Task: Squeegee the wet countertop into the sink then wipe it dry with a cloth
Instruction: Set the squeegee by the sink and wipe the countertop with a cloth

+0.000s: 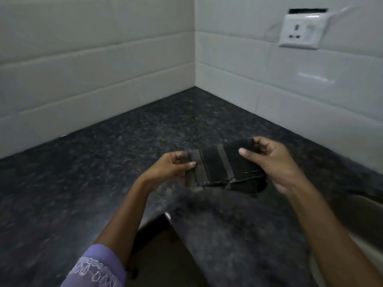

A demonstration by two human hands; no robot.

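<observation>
Our left hand (174,165) pinches the striped end of the dark cloth (219,166); the cloth hangs folded between both hands, just above the speckled surface (103,162), its rest trailing toward us; our right hand (269,160) pinches the other end; no squeegee shows, so we judge the drying step is starting; next, press the cloth flat and sweep.

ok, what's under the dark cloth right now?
The cloth, held at its ends by the left hand and right hand, hangs over the dark speckled countertop. The patch right beneath it is hidden.
</observation>
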